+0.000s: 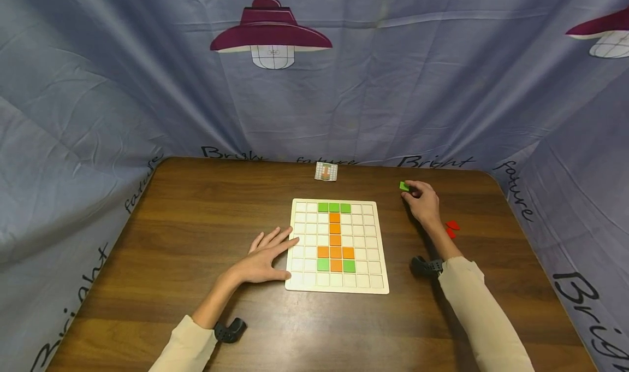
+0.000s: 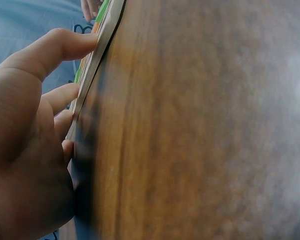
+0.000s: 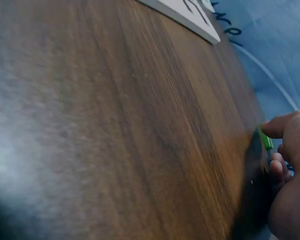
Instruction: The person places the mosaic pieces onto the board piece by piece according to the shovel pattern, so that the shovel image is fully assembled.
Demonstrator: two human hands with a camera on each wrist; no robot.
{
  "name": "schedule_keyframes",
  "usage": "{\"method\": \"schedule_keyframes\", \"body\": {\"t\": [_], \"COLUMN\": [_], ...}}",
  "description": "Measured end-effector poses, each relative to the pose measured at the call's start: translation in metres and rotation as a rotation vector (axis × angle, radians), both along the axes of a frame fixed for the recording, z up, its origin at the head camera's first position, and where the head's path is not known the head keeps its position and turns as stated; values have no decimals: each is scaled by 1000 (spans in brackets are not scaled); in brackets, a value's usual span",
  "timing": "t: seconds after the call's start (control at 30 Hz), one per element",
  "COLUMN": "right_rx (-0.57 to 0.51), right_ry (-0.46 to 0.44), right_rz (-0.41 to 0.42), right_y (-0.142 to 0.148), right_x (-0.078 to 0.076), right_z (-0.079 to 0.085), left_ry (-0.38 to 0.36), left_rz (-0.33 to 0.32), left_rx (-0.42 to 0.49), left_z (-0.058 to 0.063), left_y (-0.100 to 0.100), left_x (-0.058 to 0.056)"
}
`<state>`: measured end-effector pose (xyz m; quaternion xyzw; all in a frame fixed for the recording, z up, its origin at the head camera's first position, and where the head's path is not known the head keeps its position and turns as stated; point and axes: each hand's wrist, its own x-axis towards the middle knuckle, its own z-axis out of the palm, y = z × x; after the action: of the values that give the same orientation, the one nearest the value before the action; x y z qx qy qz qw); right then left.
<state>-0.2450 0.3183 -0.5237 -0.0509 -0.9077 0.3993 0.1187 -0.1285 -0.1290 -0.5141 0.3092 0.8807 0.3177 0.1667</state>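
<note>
A white square grid board (image 1: 366, 252) lies on the table, holding green tiles (image 1: 334, 207) in a short row at its far edge. Below them runs a column of orange tiles (image 1: 334, 228), widening near its lower end, with a green tile on each side of the lowest one. My left hand (image 1: 262, 260) spreads its fingers along the board's left edge, thumb and fingertips touching the rim (image 2: 104, 42). Right of the board, my right hand (image 1: 423, 201) pinches a green tile (image 1: 403, 186) between thumb and fingers, low over the table. The right wrist view shows this tile (image 3: 266, 138) edge-on.
Several red pieces (image 1: 452, 228) lie by my right forearm. A small pattern card (image 1: 326, 171) sits at the table's back edge, picturing a similar orange shape on a grid. Blue-grey cloth (image 1: 368, 99) hangs around the back and sides of the wooden table (image 1: 206, 213).
</note>
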Motion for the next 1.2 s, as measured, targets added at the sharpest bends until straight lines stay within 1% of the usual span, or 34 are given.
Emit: {"method": "schedule_keyframes", "body": {"t": [0.07,0.17,0.4,0.57,0.9,1.1,1.2], "right_rx": [10,36,90,101,131,161,158], "right_ry": [13,18,-20,-17,-15,-31,-31], "right_rz": [-14,-14,-5,3,2,25,37], "right_y": [0,1,4,4,4,6,5], "right_x": [-2,-5,-9,-9,-11,-10,-8], "right_z": [0,1,1,0,1,2,3], "left_ry": [-1,1,-1,-5,-3,-4,-1], "left_rz": [-1,-3,-3,2,0,-3,-1], "left_rx": [-2,-4,-5,-5,-13,-4,-5], "left_z": [0,0,3,4,1,2,2], "left_y": [0,0,0,1,0,0,0], "left_x": [0,-1,-1,0,-1,0,0]}}
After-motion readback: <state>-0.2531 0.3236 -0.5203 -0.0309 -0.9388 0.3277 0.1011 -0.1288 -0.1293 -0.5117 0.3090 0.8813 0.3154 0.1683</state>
